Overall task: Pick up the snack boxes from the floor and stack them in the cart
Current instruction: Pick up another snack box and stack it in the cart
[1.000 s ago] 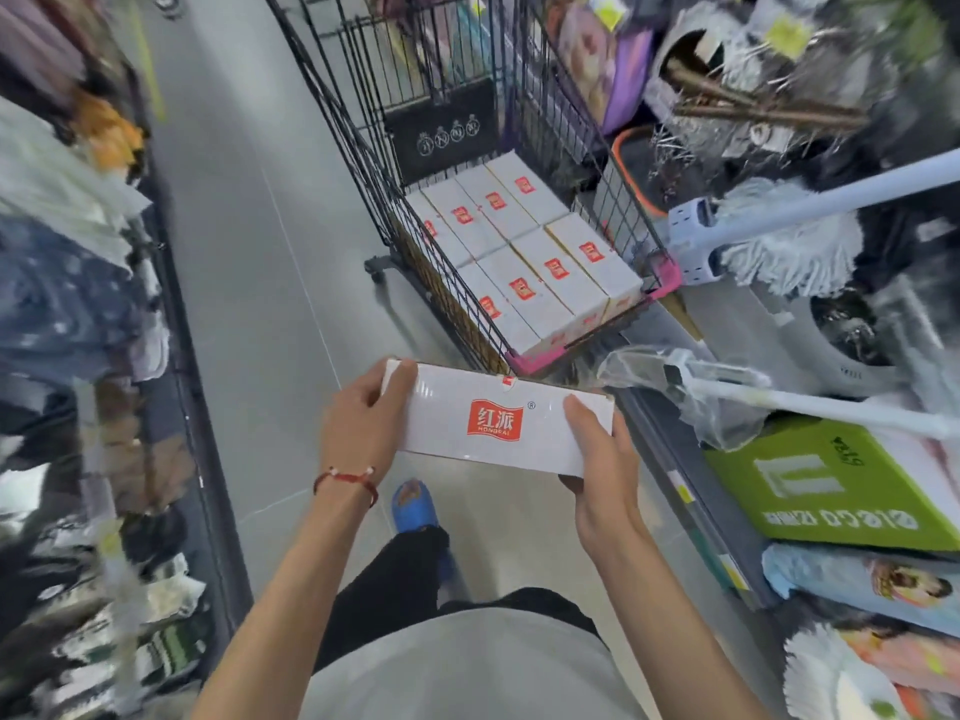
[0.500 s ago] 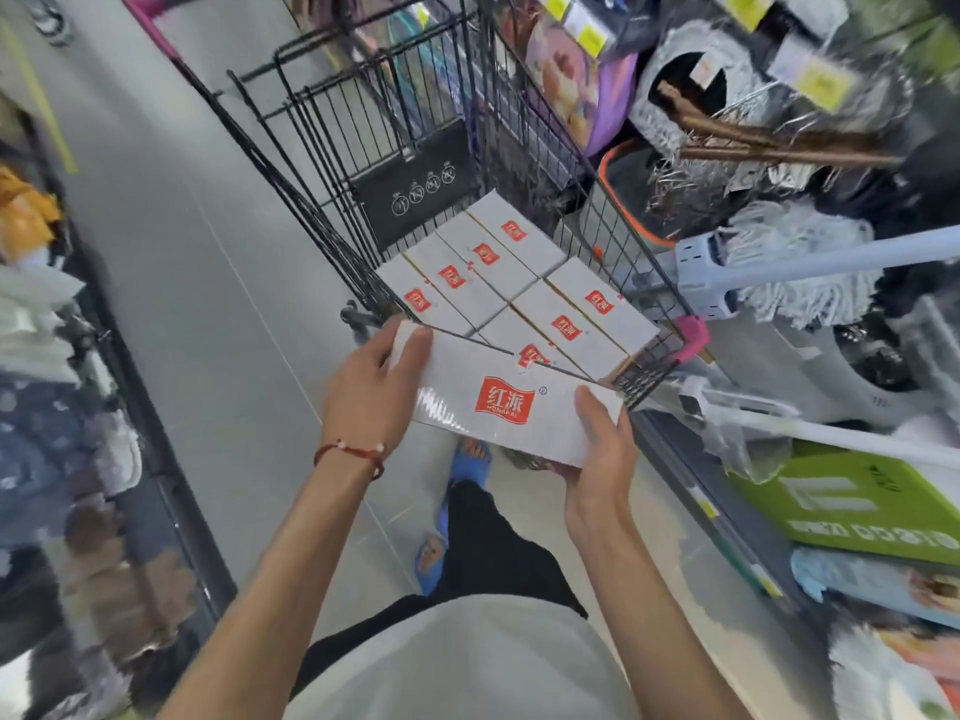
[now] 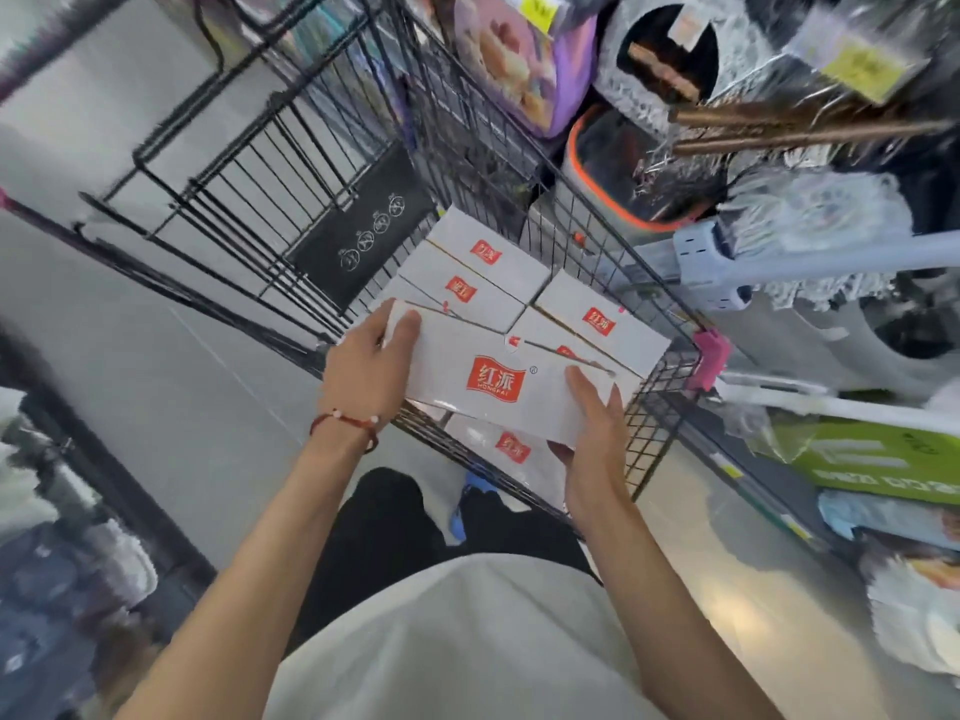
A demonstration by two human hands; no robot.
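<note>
While the long white cardboard snack box with a red logo (image 3: 498, 387) hangs over the near end of the black wire shopping cart (image 3: 654, 407), only its two short ends are held: the left hand (image 3: 366, 374) wraps the left end with its fingers curled over the top, and the right hand (image 3: 592, 433) clamps the right end, thumb on the top face and fingers beneath. The glossy wrap looks slippery, so a loosened hold could, in my judgement, let it slide and drop. Below lies a layer of matching white boxes (image 3: 485, 275), and one more (image 3: 511, 449) shows under the held box. Lowered at its present tilt, a corner may land first and leave it crooked across the seams. The right knuckles sit close to the wire wall and could catch there. Motion blur hides finer detail.
</note>
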